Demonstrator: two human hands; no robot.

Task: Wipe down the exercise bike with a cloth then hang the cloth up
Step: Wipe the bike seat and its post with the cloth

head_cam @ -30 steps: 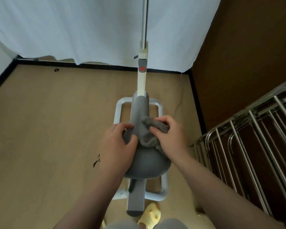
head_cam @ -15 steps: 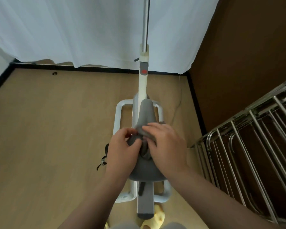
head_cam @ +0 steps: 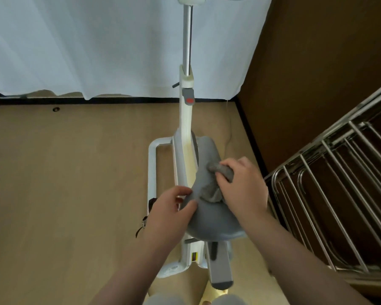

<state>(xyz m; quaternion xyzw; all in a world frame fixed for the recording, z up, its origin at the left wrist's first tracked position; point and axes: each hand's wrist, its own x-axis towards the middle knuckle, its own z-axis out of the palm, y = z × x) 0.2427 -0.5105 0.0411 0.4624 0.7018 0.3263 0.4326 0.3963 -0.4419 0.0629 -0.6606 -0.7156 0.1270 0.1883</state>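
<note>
The white exercise bike [head_cam: 186, 128] stands on the floor below me, its grey saddle [head_cam: 211, 219] nearest and its chrome post rising toward the curtain. A grey cloth [head_cam: 216, 186] lies bunched on the saddle's narrow front part. My right hand [head_cam: 242, 188] grips the cloth's upper fold, fingers curled over it. My left hand [head_cam: 169, 214] pinches the cloth's left edge against the saddle's left side between thumb and fingers.
A chrome drying rack [head_cam: 339, 190] with several bars stands close on the right, against a brown wall [head_cam: 317, 62]. A white curtain [head_cam: 97, 40] hangs behind the bike. Bare wooden floor [head_cam: 64, 183] spreads to the left. A yellow slipper [head_cam: 207, 293] shows at the bottom edge.
The saddle has swung so its nose points to the right. My right hand slid the cloth up along it; my left hand shifted to the saddle's left edge.
</note>
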